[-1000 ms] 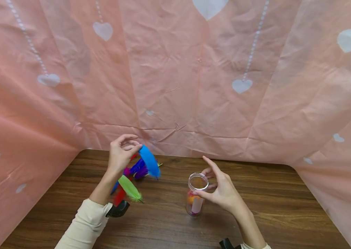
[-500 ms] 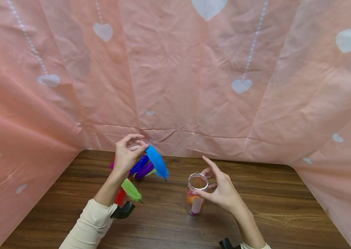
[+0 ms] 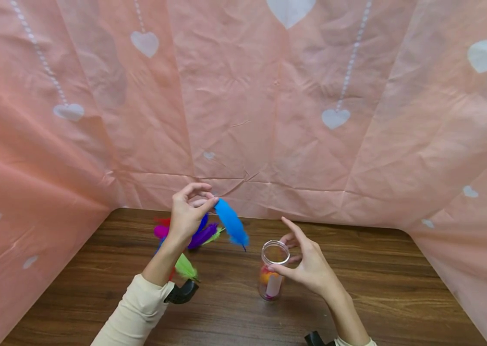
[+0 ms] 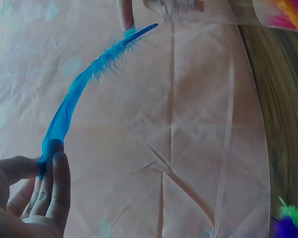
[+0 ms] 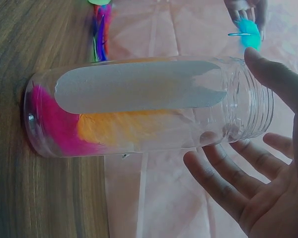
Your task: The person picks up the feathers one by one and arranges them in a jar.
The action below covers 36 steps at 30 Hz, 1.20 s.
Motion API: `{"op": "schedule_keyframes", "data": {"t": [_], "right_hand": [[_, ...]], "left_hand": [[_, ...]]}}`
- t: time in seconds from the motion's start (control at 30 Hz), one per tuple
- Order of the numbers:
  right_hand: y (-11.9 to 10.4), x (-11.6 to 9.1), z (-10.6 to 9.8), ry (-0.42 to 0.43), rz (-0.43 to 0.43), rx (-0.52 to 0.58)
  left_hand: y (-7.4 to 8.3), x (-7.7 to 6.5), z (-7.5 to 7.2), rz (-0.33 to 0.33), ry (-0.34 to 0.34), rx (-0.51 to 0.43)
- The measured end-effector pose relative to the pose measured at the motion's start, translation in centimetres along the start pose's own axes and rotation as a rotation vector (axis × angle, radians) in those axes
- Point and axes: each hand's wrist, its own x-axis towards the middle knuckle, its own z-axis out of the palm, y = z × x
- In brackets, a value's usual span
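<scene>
Between thumb and fingertips, my left hand (image 3: 185, 216) pinches one end of a blue feather (image 3: 231, 223). Its bare quill tip points down and right, to the left of a clear jar (image 5: 198, 131) and near its mouth. Upright on the table, the jar has a pale label (image 5: 139, 89), with magenta and orange feathers (image 5: 116, 130) inside. My right hand (image 3: 310, 264) holds the jar near its neck, thumb on one side and fingertips on the other, index finger raised. No lid shows on the jar.
Loose feathers lie on the wooden table (image 3: 377, 288) around my left forearm: purple (image 3: 203, 235), green (image 3: 186, 267), magenta (image 3: 160, 231) and red. My arm partly hides them. A pink cloth (image 3: 269, 144) with white hearts stands behind and at both sides.
My left hand has moved right, carrying the blue feather closer to the jar and uncovering more of the loose feathers. The right hand and jar have stayed in place.
</scene>
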Motion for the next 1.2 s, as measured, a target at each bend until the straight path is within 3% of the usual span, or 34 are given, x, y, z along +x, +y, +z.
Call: {"op": "schedule_keyframes", "data": {"t": [0.43, 0.73, 1.0, 1.2], "right_hand": [[0.0, 0.0, 0.1, 0.003, -0.013, -0.015], [0.1, 0.0, 0.1, -0.002, -0.011, 0.003], [0.3, 0.2, 0.0, -0.007, -0.009, 0.007], [0.2, 0.2, 0.0, -0.003, -0.008, 0.000]], "left_hand": [[0.2, -0.1, 2.0, 0.007, -0.025, -0.071], [-0.1, -0.3, 3.7, 0.037, -0.086, -0.110], [-0.6, -0.6, 4.6, 0.069, -0.120, -0.024], [-1.3, -1.3, 5.5, 0.145, -0.193, 0.087]]}}
